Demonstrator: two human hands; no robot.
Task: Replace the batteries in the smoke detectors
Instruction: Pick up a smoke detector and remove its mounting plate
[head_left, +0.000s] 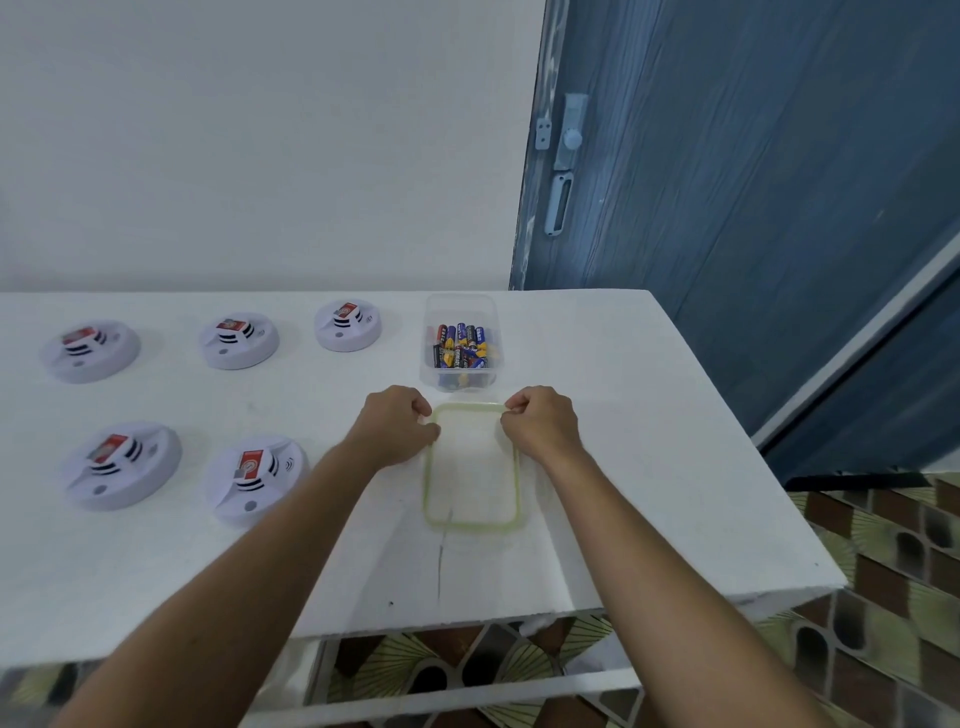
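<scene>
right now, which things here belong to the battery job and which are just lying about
For the job: five smoke detectors; tub of batteries; its lid, pinched by left hand and right hand.
Not part of it: blue door, patterned floor.

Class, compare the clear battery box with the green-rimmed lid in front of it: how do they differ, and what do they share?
The battery box is deep, with tall walls; the lid is a flat sheet with a green rim. The box holds batteries; the lid holds nothing. The box stands untouched, while the left hand and right hand pinch the lid's far corners. Both are see-through rounded rectangles.
</scene>
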